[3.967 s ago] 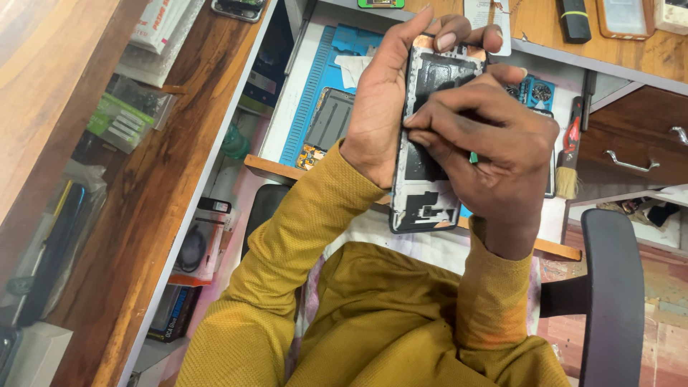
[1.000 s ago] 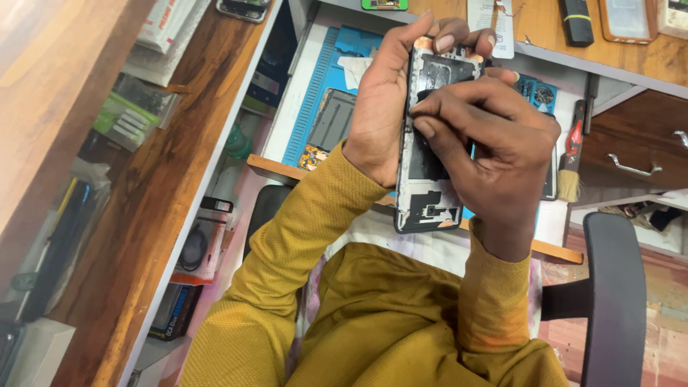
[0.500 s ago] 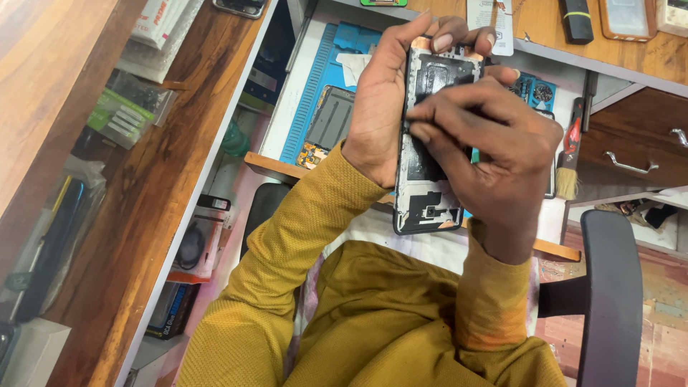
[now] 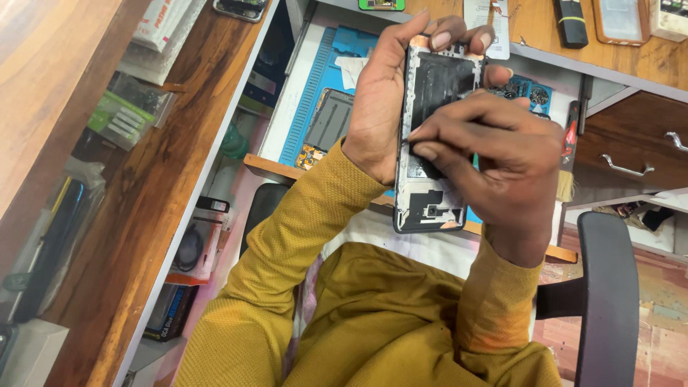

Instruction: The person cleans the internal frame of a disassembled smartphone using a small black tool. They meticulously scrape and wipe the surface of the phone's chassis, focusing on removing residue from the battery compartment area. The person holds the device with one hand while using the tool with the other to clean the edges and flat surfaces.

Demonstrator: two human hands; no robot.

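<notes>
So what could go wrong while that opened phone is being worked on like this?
The opened phone is held in the air by the left hand alone, so it might slip and drop. The right hand presses its fingertips onto bare inner parts, which could bend or smudge them.

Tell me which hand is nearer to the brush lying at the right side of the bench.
Right. The right hand works on the opened phone just beside the brush; the left hand grips the phone's far edge, farther from the brush.
</notes>
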